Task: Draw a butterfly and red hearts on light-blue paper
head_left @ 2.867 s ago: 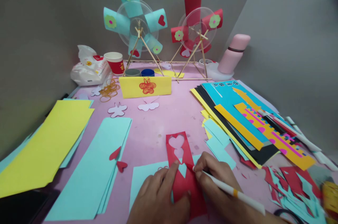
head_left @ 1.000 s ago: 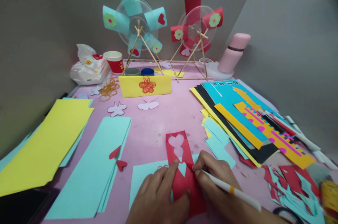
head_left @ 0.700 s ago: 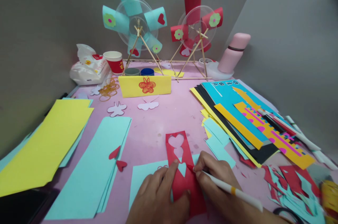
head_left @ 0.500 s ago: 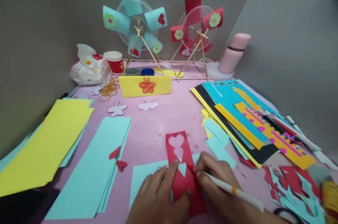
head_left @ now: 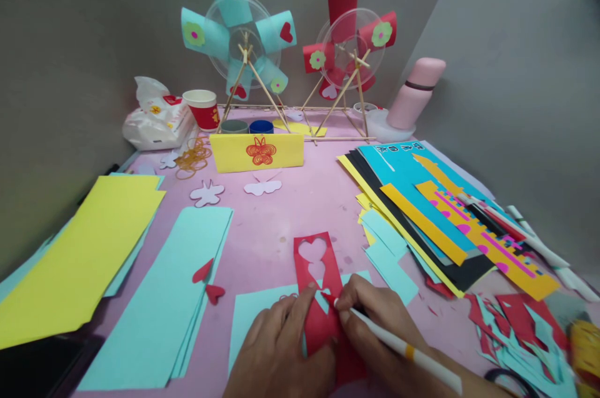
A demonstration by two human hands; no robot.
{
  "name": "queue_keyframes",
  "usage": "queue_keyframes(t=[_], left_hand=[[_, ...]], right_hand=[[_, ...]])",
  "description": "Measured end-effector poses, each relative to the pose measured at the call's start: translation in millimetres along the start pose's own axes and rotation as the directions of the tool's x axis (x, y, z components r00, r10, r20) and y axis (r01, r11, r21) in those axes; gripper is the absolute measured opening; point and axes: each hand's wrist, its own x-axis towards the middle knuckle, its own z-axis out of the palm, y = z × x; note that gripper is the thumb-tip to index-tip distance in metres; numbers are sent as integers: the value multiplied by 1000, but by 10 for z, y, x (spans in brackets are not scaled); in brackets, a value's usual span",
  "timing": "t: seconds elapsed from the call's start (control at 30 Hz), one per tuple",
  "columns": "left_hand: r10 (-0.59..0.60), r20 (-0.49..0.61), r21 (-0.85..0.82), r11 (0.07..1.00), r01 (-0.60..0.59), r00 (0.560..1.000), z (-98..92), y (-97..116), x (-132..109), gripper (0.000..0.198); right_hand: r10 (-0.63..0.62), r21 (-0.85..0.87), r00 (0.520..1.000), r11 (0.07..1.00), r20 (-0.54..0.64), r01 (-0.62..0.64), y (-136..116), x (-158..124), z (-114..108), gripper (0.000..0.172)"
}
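My right hand [head_left: 375,317] grips a white felt-tip pen [head_left: 394,343] with a red tip and an orange band. Its tip is at the lowest heart-shaped opening of a red paper strip [head_left: 344,348], which has several heart cut-outs in a column. Fingers stretched, my left hand [head_left: 285,348] lies on the strip's left side and presses it down. Beneath the strip is a light blue paper sheet [head_left: 248,307], seen through the opening, with a red looped drawing partly hidden by my left hand. Two small red paper hearts [head_left: 215,293] lie to the left on a light blue stack [head_left: 159,298].
Two paper windmills [head_left: 245,54] on stick stands are at the back, behind a yellow card [head_left: 257,153] with a red butterfly. Coloured sheets [head_left: 394,167] and red and blue scraps [head_left: 520,335] lie right. Yellow paper [head_left: 89,248] is left. A pink bottle [head_left: 412,101] stands back right.
My right hand has moved slightly left, bringing the pen tip from the right edge of the lowest heart opening into it. My left hand stays nearly in place.
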Motion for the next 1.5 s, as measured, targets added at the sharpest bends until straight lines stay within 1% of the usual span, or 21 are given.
queue_keyframes(t=[0.13,0.37,0.5,0.57,0.73,0.9,1.2,1.37,1.5], left_hand=[[-5,-20,4,1000,5,1000,3,1,0,17],[18,37,-6,1000,-18,999,-63,-11,23,16],[8,19,-29,1000,-7,1000,-89,-10,34,19],[8,29,-48,999,-7,1000,-98,-10,37,19],[-5,91,-74,997,12,996,-118,-8,37,19],[-9,113,-87,996,19,994,-109,-5,26,17],[-18,121,-96,995,30,993,-98,-10,20,18],[-15,111,-104,994,27,994,-96,-10,15,19],[-12,116,-90,996,23,993,-95,-15,17,18]], right_hand=[[29,-26,1000,999,7,-29,5,-11,-2,9],[56,-76,998,996,12,-54,-4,-2,3,9],[63,-99,998,993,29,-60,12,11,3,9],[54,-114,998,992,29,-51,20,12,4,10],[14,-134,999,991,45,-8,9,5,9,11],[-26,-127,998,991,65,34,-3,11,10,10],[-24,-132,997,991,75,34,-26,39,11,12],[-73,-135,997,988,29,76,-35,42,17,14],[-87,-154,995,983,52,94,-34,45,14,15]])
